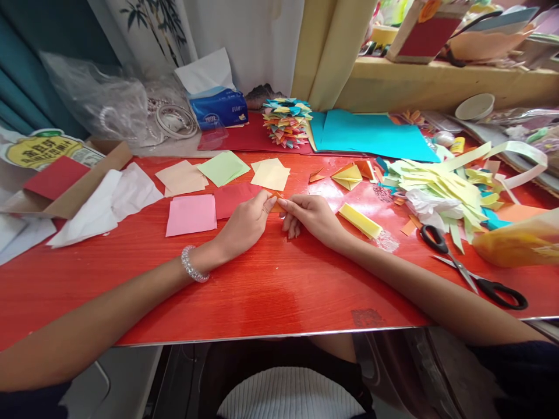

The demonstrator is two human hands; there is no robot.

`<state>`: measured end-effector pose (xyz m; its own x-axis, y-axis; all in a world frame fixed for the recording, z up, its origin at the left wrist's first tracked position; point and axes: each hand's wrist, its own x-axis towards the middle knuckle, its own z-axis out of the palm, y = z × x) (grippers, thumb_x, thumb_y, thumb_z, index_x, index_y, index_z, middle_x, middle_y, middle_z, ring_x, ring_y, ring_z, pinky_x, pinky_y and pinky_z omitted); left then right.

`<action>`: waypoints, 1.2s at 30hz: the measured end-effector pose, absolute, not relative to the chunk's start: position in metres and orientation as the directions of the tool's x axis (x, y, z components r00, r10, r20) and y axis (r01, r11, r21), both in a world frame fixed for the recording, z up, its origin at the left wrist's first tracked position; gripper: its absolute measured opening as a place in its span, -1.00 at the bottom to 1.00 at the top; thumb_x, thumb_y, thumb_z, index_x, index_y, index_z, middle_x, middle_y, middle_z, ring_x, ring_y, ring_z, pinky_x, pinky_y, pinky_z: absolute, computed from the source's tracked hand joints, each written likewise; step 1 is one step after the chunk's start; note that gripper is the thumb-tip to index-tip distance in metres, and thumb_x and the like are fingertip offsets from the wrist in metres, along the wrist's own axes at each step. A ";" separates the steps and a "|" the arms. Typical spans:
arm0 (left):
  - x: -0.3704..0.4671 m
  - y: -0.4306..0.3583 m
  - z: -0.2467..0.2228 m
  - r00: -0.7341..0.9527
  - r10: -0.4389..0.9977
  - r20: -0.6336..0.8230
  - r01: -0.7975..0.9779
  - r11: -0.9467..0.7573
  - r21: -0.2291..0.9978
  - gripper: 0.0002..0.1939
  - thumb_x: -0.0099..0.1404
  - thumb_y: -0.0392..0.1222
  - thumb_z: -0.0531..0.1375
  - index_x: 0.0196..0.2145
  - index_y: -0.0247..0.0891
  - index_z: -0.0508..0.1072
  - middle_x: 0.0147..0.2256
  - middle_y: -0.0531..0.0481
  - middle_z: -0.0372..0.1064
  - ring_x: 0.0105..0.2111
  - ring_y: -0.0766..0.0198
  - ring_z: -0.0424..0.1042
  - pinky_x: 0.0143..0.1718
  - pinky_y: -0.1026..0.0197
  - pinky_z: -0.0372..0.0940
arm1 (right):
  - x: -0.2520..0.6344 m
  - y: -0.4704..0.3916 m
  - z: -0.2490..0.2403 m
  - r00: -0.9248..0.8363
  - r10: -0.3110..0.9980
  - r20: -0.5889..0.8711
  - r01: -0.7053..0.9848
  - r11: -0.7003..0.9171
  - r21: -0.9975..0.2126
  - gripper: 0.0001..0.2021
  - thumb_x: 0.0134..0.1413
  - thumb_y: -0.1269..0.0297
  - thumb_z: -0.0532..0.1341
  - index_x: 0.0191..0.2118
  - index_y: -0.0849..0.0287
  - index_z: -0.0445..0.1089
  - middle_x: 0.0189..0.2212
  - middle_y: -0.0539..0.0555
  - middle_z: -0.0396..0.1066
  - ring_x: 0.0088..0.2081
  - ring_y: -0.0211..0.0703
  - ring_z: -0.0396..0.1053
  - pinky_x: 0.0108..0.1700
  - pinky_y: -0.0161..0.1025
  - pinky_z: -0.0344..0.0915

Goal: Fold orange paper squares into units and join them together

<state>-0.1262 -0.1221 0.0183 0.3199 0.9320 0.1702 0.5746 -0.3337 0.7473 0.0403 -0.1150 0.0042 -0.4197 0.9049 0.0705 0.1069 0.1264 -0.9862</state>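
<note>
Between my left hand (247,224) and my right hand (312,216) is a small piece of folded orange paper (278,202), pinched at both sides by thumb and fingers. Its exact shape is mostly hidden by the fingertips. Close by on the table lie stacks of square paper: pink (191,216), red (231,199), peach (181,177), green (224,167) and pale yellow (270,174). Right of my hands are a yellow folded paper piece (348,176) and a flat yellow strip (360,220). Behind stands a round stack of multicoloured folded paper pieces (287,123).
Black-handled scissors (463,265) lie partly spread at the right, near a heap of pale green paper strips (441,186). Blue sheets (375,137) and a tissue pack (218,107) are at the back. A cardboard box (87,180) stands left on the red table (244,302).
</note>
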 end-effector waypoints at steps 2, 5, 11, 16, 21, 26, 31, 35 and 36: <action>-0.127 -0.122 0.018 0.307 0.933 0.185 0.579 -0.338 0.742 -0.73 0.40 -0.09 -0.08 -0.44 -0.19 0.17 -0.54 0.09 0.17 -0.53 0.32 0.16 -0.47 0.22 0.02 | 0.040 -0.115 0.004 -0.431 0.899 0.076 0.094 0.129 -0.987 -0.60 0.15 -0.05 0.10 -0.48 0.22 0.28 -0.62 0.02 0.40 -0.66 -0.35 0.35 -0.60 -0.39 0.29; -0.130 -0.120 0.016 0.279 0.945 0.173 0.562 -0.307 0.768 -0.70 0.39 -0.06 -0.08 -0.48 -0.19 0.16 -0.58 0.11 0.12 -0.56 0.33 0.11 -0.50 0.22 0.00 | 0.039 -0.113 0.004 -0.418 0.904 0.085 0.058 0.120 -0.991 -0.65 0.17 0.00 0.10 -0.39 0.22 0.30 -0.57 0.00 0.41 -0.61 -0.35 0.39 -0.55 -0.39 0.33; -0.133 -0.113 0.012 0.311 0.939 0.147 0.342 -0.255 0.905 -0.75 0.38 -0.06 -0.07 -0.26 -0.20 0.32 -0.42 0.03 0.34 -0.40 0.30 0.29 -0.28 0.21 0.18 | 0.040 -0.108 0.002 -0.334 0.935 0.120 -0.065 0.104 -0.992 -0.76 0.15 0.10 0.16 -0.33 0.19 0.25 -0.55 -0.02 0.41 -0.57 -0.31 0.42 -0.49 -0.35 0.39; -0.133 -0.113 0.011 0.268 0.952 0.148 0.270 -0.222 0.937 -0.81 0.36 -0.08 0.00 -0.12 -0.16 0.23 -0.48 0.08 0.34 -0.44 0.32 0.32 -0.32 0.21 0.20 | 0.041 -0.109 0.004 -0.324 0.935 0.145 -0.067 0.130 -0.989 -0.75 0.08 0.10 0.23 -0.24 0.12 0.21 -0.52 -0.08 0.40 -0.53 -0.30 0.45 -0.43 -0.33 0.42; -0.133 -0.114 0.012 0.291 0.944 0.157 0.327 -0.253 0.911 -0.85 0.36 -0.08 0.00 -0.17 -0.16 0.22 -0.48 0.11 0.32 -0.48 0.36 0.28 -0.37 0.23 0.18 | 0.041 -0.110 0.004 -0.310 0.935 0.173 -0.064 0.161 -0.985 -0.73 0.05 0.11 0.25 -0.24 0.10 0.19 -0.50 -0.09 0.40 -0.50 -0.31 0.46 -0.39 -0.32 0.43; -0.132 -0.115 0.013 0.265 0.939 0.221 0.284 -0.295 0.912 -0.86 0.29 -0.11 0.11 -0.23 -0.19 0.31 -0.31 0.04 0.37 -0.38 0.35 0.35 -0.30 0.25 0.26 | 0.041 -0.110 0.002 -0.286 0.939 0.191 -0.081 0.175 -0.981 -0.75 0.04 0.11 0.25 -0.26 0.11 0.21 -0.47 -0.07 0.40 -0.48 -0.30 0.46 -0.34 -0.29 0.45; -0.133 -0.116 0.014 0.264 0.934 0.240 0.291 -0.315 0.903 -0.86 0.25 -0.12 0.17 -0.28 -0.24 0.38 -0.25 -0.02 0.44 -0.29 0.29 0.40 -0.23 0.22 0.30 | 0.041 -0.111 0.002 -0.256 0.950 0.179 -0.045 0.173 -0.984 -0.74 0.00 0.11 0.28 -0.27 0.11 0.25 -0.44 -0.05 0.45 -0.46 -0.28 0.47 -0.32 -0.28 0.46; -0.134 -0.116 0.013 0.239 0.940 0.245 0.305 -0.313 0.900 -0.89 0.25 -0.16 0.17 -0.30 -0.23 0.40 -0.26 -0.02 0.47 -0.27 0.27 0.43 -0.21 0.20 0.31 | 0.042 -0.110 0.000 -0.245 0.951 0.189 0.003 0.196 -0.981 -0.71 0.01 0.08 0.27 -0.20 0.15 0.33 -0.43 -0.01 0.47 -0.44 -0.27 0.48 -0.31 -0.26 0.46; -0.134 -0.116 0.012 0.237 0.938 0.253 0.308 -0.319 0.896 -0.90 0.25 -0.17 0.17 -0.29 -0.23 0.40 -0.26 -0.02 0.48 -0.26 0.27 0.43 -0.21 0.20 0.32 | 0.042 -0.109 0.000 -0.247 0.951 0.183 0.019 0.194 -0.981 -0.70 0.02 0.08 0.27 -0.19 0.16 0.35 -0.44 0.00 0.48 -0.45 -0.27 0.47 -0.32 -0.27 0.45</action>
<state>-0.1344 -0.1165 0.0124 0.2368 0.9382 0.2526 0.3079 -0.3190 0.8963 0.0423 -0.1094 -0.0003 -0.2473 0.9514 0.1833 0.0191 0.1940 -0.9808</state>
